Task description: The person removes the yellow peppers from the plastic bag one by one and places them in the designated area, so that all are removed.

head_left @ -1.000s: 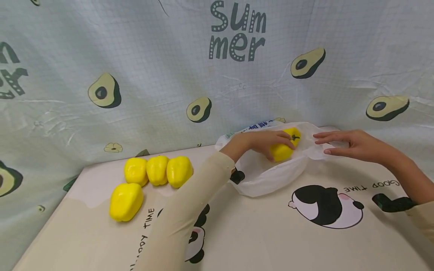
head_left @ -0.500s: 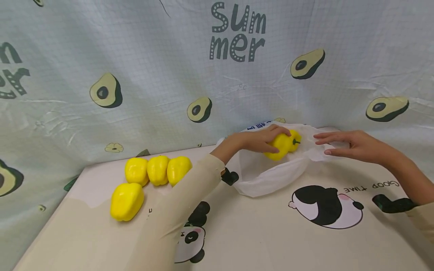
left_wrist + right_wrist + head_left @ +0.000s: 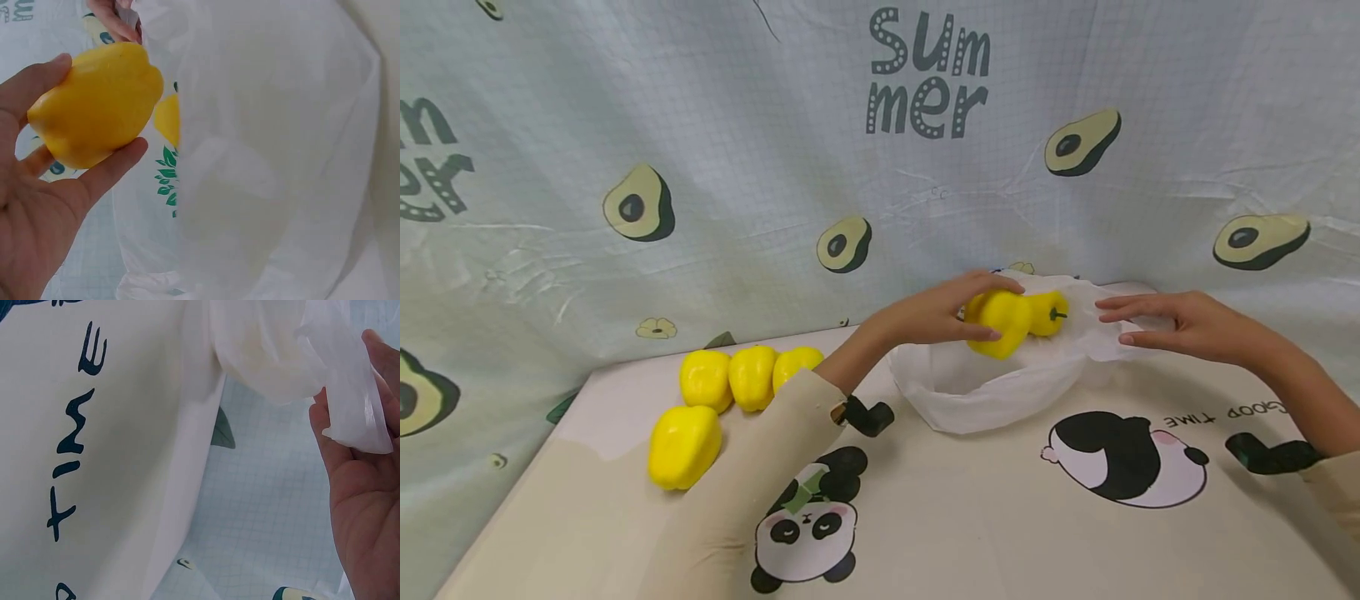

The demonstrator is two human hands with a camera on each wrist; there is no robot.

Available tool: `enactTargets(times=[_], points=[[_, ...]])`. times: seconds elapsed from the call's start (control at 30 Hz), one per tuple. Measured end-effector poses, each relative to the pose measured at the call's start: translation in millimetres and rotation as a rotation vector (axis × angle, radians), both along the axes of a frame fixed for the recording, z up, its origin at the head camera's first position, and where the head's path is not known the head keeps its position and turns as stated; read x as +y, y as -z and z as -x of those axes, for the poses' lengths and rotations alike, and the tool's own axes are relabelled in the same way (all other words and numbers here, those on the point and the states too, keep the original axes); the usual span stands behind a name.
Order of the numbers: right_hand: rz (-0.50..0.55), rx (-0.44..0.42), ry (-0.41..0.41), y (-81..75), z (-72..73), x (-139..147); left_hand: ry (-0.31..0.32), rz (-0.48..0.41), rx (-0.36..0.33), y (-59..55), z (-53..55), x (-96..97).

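Observation:
In the head view my left hand (image 3: 936, 310) grips a yellow bell pepper (image 3: 1000, 323) at the mouth of a white plastic bag (image 3: 977, 408). Its fingers and thumb lie along opposite sides of the pepper in the left wrist view. A second bell pepper (image 3: 1051, 313), with a green stem, is behind it in the bag. At the bag's right end, my right hand (image 3: 1195, 325) holds the plastic. The bag's white strip (image 3: 356, 394) passes between thumb and fingers in the right wrist view, hiding part of them.
Several yellow bell peppers stand at the table's left, three in a row (image 3: 752, 377) and one in front (image 3: 683, 447). The table (image 3: 970, 533) bears printed pandas. An avocado-print curtain (image 3: 737, 167) hangs directly behind it.
My left hand has drawn left with the gripped bell pepper, away from the second one, which shows more plainly now. The right hand stays almost still at the bag's right end.

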State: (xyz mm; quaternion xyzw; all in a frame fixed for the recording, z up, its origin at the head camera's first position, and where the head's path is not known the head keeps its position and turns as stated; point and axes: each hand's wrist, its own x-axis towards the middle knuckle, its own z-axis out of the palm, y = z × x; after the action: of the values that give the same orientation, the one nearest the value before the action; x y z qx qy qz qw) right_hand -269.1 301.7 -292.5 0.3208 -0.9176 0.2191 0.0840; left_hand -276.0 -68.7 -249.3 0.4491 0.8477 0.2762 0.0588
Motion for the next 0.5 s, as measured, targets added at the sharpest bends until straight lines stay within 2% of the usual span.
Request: enactTargets(times=[0.1, 0.23, 0.37, 0.5], points=[[0.005, -0.009, -0.005, 0.1, 1.4, 0, -0.025, -0.067, 0.054, 2.8, -7.3, -7.6], [0.006, -0.008, -0.015, 0.0, 3.7, 1, -0.033, -0.17, 0.091, 6.9, -15.4, -18.1], [0.012, -0.006, -0.019, -1.3, 5.7, 2, -0.056, -0.252, 0.083, 9.6, -21.2, -27.8], [0.01, -0.007, -0.017, -1.8, 7.4, 2, -0.09, -0.314, 0.022, 11.7, -27.2, -36.0]])
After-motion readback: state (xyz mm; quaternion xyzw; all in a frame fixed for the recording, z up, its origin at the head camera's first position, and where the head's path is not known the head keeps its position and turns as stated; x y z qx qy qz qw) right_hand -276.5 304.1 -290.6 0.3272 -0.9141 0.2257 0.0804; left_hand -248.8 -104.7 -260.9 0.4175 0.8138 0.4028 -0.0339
